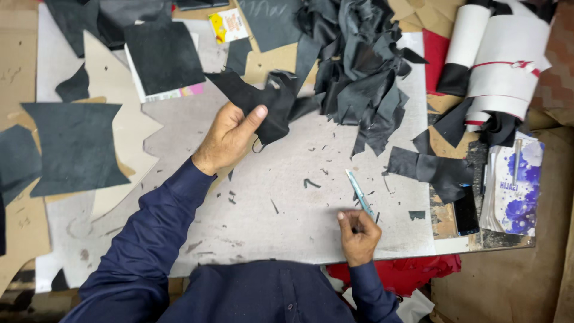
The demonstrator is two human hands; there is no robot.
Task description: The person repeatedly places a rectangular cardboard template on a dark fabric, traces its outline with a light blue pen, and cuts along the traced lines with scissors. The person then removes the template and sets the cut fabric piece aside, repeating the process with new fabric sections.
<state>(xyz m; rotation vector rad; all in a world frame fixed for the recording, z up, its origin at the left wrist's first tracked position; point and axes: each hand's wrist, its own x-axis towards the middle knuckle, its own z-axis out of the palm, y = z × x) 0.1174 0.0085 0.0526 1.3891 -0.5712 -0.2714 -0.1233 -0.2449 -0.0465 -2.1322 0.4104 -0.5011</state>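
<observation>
My left hand (228, 136) is raised over the grey cutting board (287, 203) and grips a ragged piece of black leather (263, 103) between thumb and fingers. The piece hangs next to a big heap of black leather scraps (359, 66) at the back. My right hand (357, 228) rests on the board near its front edge and holds a slim light-blue knife (360, 194), blade pointing away from me. Small black offcuts lie scattered on the board between the two hands.
Cut black panels (75, 149) and beige card patterns (122, 119) lie at the left. Rolled white and black material (499, 60) sits at the back right, with a black strip (430, 170), a phone (466, 210) and a flowered packet (517, 185) at the right. Red cloth (406, 272) hangs below the board.
</observation>
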